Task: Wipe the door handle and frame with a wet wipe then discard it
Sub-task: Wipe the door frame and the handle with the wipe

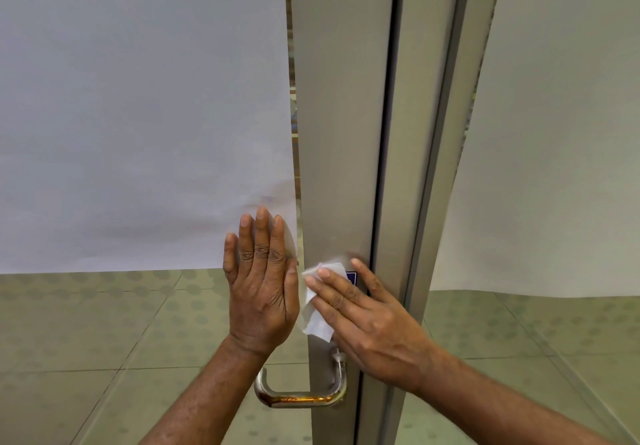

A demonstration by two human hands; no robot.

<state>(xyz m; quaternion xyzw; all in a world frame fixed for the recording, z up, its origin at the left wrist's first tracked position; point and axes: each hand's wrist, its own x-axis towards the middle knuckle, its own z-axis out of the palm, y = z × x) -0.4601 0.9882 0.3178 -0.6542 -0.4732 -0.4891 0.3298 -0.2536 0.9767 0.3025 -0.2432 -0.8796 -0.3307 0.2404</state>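
A grey metal door frame runs upright through the middle of the head view. My right hand presses a white wet wipe flat against the frame, just above the handle. The wipe is partly under my fingers and half covers a small blue label. The steel lever handle sits below, curved to the left, with rusty brown stains along its lower bar. My left hand lies flat with fingers together on the frosted glass panel, right beside the frame.
A dark gap separates this frame from a second grey upright to the right, with another frosted pane beyond. Through the clear lower glass I see a tiled floor with dotted patterns.
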